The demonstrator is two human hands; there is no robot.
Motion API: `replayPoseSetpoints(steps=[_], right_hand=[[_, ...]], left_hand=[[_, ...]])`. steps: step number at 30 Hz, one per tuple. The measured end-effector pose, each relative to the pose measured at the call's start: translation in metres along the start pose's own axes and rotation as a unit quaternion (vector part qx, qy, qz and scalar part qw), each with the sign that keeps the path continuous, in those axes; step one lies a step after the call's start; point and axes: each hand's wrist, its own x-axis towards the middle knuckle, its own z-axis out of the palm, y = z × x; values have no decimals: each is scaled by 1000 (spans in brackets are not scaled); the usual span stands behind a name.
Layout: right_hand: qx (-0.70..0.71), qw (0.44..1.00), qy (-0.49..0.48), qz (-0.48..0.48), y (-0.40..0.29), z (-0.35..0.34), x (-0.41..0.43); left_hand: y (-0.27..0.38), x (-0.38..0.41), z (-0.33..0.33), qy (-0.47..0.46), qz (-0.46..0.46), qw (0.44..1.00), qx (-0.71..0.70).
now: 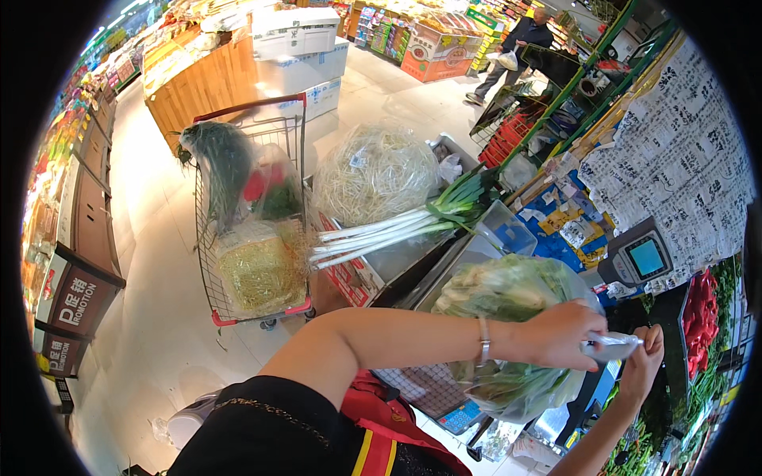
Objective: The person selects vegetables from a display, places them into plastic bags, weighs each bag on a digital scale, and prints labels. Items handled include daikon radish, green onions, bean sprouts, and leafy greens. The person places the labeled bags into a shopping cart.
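Note:
A large clear plastic bag of leafy green vegetables rests on a weighing scale, its keypad showing below. Both hands are at the bag's gathered neck, right of the leaves. My left hand pinches the twisted end of the plastic. The fingers of my right hand, on the arm with a silver bracelet, are closed around the neck nearer the leaves. Which arm is which is judged from its place at the body and is not fully certain. Beyond the bag lie long leeks with white stalks.
A wire shopping cart holds bagged vegetables. Beside it is a big bag of bean sprouts. The scale's display stands before a wall of handwritten sheets. White boxes are stacked farther off, and a person stands in the aisle.

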Motion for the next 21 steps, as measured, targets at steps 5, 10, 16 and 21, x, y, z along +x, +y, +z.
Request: replayPoseSetpoints(steps=[5, 10, 16, 21], right_hand=[[-110, 983, 142, 42, 72, -54, 31], [-227, 959, 156, 66, 98, 9, 42], [-73, 996, -17, -41, 39, 31, 9], [-417, 896, -126, -84, 56, 11, -63]], left_hand=[[2, -62, -22, -121, 111, 985, 58], [-14, -84, -34, -124, 77, 989, 19], [-3, -37, -49, 31, -116, 922, -368], [9, -6, -17, 53, 81, 970, -221]])
